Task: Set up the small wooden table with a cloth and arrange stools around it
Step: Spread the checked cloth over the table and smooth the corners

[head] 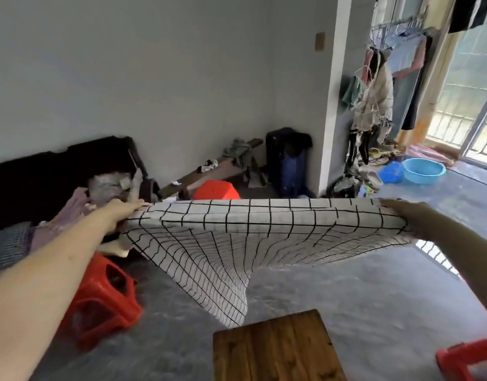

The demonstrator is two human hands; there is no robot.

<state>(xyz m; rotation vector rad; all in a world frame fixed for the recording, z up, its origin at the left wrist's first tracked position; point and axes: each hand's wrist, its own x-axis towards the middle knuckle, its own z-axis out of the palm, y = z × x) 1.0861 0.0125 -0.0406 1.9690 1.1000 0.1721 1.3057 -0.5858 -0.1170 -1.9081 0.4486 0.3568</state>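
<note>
While both arms reach forward at about chest height, the checked cloth point(264, 229) hangs stretched between them, its top edge taut and nearly level, its middle sagging in soft folds to a point that dangles just above the far edge of the small wooden table point(275, 350). The left hand point(124, 213) grips one upper corner, fingers folded round the hem; the right hand point(402, 213) holds the opposite corner, though how its fingers lie underneath is hidden by the fabric and the blur. The cloth looks thin and light, wholly limp, with no stiffness of its own, so it probably follows any pull and billows with any quick move. Holding it by the two corners of one edge seems the sensible grip, since that keeps it spread wide; a hold nearer the middle would likely let it bunch. It should not slip much between pinched fingers, and nothing about it looks fragile. One red stool point(99, 295) stands on the floor left of the table, another red stool point(468, 358) shows at the lower right, and a third red stool point(216, 189) sits beyond the cloth.
</note>
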